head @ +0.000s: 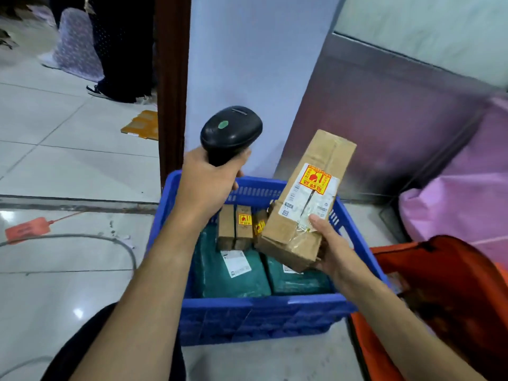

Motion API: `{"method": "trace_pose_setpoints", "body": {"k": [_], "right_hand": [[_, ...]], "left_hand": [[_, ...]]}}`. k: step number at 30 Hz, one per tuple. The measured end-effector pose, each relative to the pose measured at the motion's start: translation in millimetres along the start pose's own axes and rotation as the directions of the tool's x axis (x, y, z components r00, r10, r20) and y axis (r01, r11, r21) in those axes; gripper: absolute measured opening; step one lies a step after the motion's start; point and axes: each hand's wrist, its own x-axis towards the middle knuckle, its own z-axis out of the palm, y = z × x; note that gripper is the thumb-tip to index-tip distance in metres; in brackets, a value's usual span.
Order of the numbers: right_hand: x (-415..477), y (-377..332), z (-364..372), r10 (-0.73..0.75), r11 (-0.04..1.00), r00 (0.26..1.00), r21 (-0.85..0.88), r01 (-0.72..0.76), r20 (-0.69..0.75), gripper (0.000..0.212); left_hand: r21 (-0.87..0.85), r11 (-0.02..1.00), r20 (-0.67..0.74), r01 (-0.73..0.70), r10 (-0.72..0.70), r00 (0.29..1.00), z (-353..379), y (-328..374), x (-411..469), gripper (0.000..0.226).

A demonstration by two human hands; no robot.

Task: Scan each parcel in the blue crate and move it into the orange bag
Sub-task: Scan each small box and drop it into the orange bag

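A parcel sorting depot: labelled parcels (305, 199) fill a blue crate (264, 317), with a handheld scanner (231, 132) and tiled floor (55, 160) at left.

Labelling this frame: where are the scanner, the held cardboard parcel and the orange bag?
scanner (232, 130), head view, top of its head.
held cardboard parcel (308, 199), head view, its white label.
orange bag (445, 259), head view, its wall.

Glossy white tile floor (68, 160), pale wall (247, 50), dark wooden doorframe (171, 78), grey metal panel (371, 119)
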Motion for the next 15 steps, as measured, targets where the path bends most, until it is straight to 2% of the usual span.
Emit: {"method": "trace_pose_setpoints", "body": {"k": [2,6,9,13,15], "right_hand": [[-22,-6,-23,-0.032,0.998,0.999,0.057,0.033,-0.024,0.068],[-68,-6,-60,-0.059,0.981,0.987,0.173,0.085,-0.149,0.046],[-99,3,-83,-0.045,0.982,0.979,0.173,0.080,-0.200,0.046],[-136,23,-105,0.014,0.948,0.961,0.309,0.075,-0.278,0.042],[-152,37,-110,0.026,0.934,0.952,0.347,0.086,-0.306,0.034]], "left_hand": [[-0.009,1.000,0.063,-0.006,0.007,0.998,15,-1,-11,0.014],[0.037,0.999,0.145,-0.008,0.003,0.989,48,1,-45,0.028],[0.025,0.997,0.224,0.073,-0.076,0.971,68,-2,-74,0.025],[0.011,0.978,0.319,0.207,-0.199,0.926,87,-9,-125,0.019],[0.028,0.976,0.375,0.217,-0.211,0.903,96,-17,-148,0.013]]}}
